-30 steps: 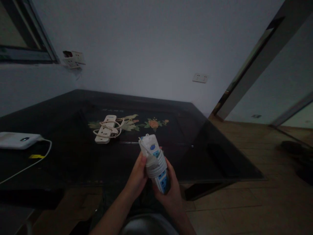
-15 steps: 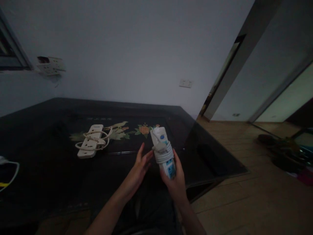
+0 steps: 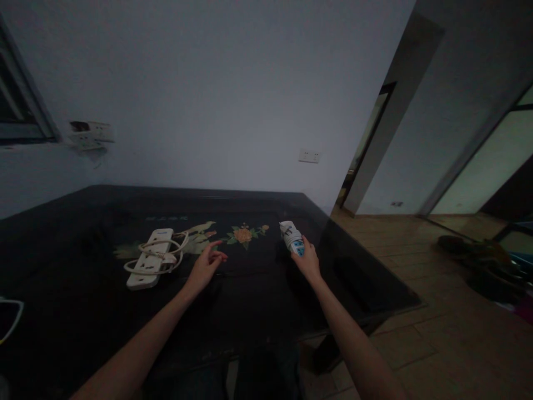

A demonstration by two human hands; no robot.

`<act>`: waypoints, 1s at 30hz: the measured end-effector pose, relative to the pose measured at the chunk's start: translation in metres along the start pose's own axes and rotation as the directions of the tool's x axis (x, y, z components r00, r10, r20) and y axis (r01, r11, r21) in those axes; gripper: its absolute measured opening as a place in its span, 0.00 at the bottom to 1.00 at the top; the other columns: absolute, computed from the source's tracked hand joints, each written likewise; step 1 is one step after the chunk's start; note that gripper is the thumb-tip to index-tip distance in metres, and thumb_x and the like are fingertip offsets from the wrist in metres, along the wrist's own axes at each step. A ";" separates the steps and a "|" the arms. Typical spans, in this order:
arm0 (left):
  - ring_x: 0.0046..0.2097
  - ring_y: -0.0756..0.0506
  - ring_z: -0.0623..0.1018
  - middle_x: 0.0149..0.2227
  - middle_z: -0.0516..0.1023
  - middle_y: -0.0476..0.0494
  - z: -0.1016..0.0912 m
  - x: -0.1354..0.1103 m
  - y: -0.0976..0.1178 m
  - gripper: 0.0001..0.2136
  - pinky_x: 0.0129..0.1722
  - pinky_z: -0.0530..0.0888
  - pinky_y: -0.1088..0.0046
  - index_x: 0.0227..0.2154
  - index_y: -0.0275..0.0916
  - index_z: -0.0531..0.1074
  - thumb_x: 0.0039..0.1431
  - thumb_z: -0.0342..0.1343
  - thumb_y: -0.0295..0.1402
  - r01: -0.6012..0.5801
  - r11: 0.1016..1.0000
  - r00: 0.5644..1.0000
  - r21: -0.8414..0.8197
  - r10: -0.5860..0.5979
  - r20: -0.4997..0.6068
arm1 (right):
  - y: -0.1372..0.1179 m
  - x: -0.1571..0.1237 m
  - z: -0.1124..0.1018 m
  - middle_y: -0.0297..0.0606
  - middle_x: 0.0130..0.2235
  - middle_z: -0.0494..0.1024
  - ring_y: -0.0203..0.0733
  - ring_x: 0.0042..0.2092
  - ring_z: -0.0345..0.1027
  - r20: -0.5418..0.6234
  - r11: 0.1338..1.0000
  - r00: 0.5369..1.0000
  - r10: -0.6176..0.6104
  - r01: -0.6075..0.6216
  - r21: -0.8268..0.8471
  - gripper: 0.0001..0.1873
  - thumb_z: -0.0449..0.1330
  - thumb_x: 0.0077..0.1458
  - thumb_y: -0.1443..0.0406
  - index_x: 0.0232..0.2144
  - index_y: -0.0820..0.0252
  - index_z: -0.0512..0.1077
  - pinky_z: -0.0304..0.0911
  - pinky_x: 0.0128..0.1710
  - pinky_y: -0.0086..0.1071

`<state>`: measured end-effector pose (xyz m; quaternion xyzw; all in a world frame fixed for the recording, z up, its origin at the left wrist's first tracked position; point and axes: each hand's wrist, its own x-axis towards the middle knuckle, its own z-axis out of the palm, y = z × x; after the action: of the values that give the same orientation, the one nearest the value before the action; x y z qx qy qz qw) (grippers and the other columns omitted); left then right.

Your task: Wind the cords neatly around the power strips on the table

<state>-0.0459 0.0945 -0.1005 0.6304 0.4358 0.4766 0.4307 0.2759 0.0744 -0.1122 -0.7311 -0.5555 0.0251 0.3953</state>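
Note:
My right hand (image 3: pixel 308 262) is closed round the near end of a white and blue power strip (image 3: pixel 292 236), its cord wound about its middle. That strip is over the right part of the dark table (image 3: pixel 250 300); whether it touches the top I cannot tell. My left hand (image 3: pixel 207 266) holds nothing, its fingers apart, above the table. To its left lies a second white power strip (image 3: pixel 150 258), with a loosely looped pale cord (image 3: pixel 180 244) across it.
A dark flat object (image 3: pixel 360 280) lies near the table's right edge. Part of a white cord (image 3: pixel 16 319) shows at the far left. Behind the table is a wall with a socket plate (image 3: pixel 309 156). Plants (image 3: pixel 487 258) stand on the floor at right.
My right hand has carried the white and blue power strip forward and right, away from my body. My left hand has come off beside it and moved left, toward the other strip.

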 end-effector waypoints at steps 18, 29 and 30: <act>0.30 0.47 0.76 0.24 0.75 0.50 0.007 0.000 -0.016 0.14 0.35 0.70 0.71 0.40 0.37 0.69 0.50 0.49 0.33 -0.031 0.987 0.987 0.156 0.006 0.159 | 0.011 0.006 0.016 0.52 0.52 0.65 0.53 0.50 0.66 -0.021 0.986 1.000 -0.006 0.002 -0.167 0.35 0.59 0.48 0.64 0.59 0.66 0.60 0.60 0.50 0.39; 0.28 0.48 0.75 0.24 0.74 0.49 0.007 0.002 -0.020 0.12 0.33 0.70 0.72 0.35 0.37 0.70 0.49 0.48 0.32 -0.028 0.982 0.985 0.188 -0.005 0.171 | 0.008 -0.002 0.003 0.50 0.56 0.64 0.57 0.54 0.63 -0.045 0.993 0.999 -0.029 0.023 -0.120 0.35 0.56 0.52 0.48 0.58 0.57 0.61 0.64 0.42 0.42; 0.28 0.48 0.75 0.24 0.74 0.49 0.007 0.002 -0.020 0.11 0.33 0.70 0.72 0.35 0.37 0.70 0.49 0.48 0.32 -0.030 0.981 0.985 0.192 -0.004 0.174 | 0.009 -0.002 0.002 0.51 0.56 0.64 0.56 0.54 0.62 -0.052 0.993 0.998 -0.040 0.034 -0.111 0.35 0.55 0.52 0.48 0.58 0.57 0.61 0.64 0.44 0.42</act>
<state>-0.0419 0.1002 -0.1206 0.7112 0.4370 0.3781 0.4004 0.2815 0.0733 -0.1195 -0.7418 -0.5583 -0.0326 0.3700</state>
